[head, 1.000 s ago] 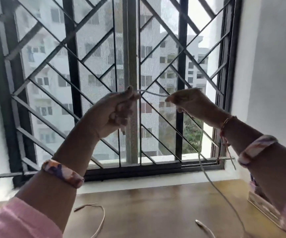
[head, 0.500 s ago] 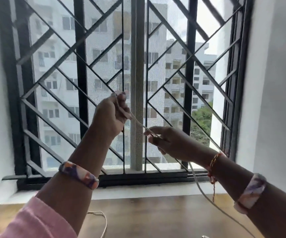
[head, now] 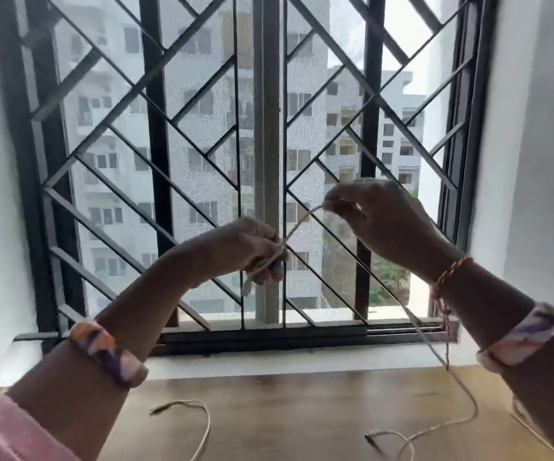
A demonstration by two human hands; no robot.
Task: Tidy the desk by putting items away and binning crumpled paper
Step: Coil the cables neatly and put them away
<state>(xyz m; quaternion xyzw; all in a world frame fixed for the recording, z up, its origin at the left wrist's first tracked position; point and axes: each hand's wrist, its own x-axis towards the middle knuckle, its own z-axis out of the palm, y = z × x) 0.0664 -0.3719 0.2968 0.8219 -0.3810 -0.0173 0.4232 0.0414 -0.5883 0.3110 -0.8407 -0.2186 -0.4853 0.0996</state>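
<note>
A barred window with a dark diagonal grille fills most of the frame, with pale apartment blocks beyond it. Along the bottom runs a brown wooden desk.

Both arms rise from the lower corners, each with a patterned bangle; the right wrist also carries a red thread band.

The left hand, at centre frame, has its fingers curled round a white cable, with what looks like a few turns gathered in the fist, though blur makes the count unclear, and a short end hanging below it. The right hand, higher and to the right of centre, pinches the same cable between thumb and fingertips.

Between the hands the cable is taut. From the right hand it falls past the wrist to the desk at lower right, where it curls and ends in a small plug. A second loose white cord end lies on the desk at lower centre-left.
</note>
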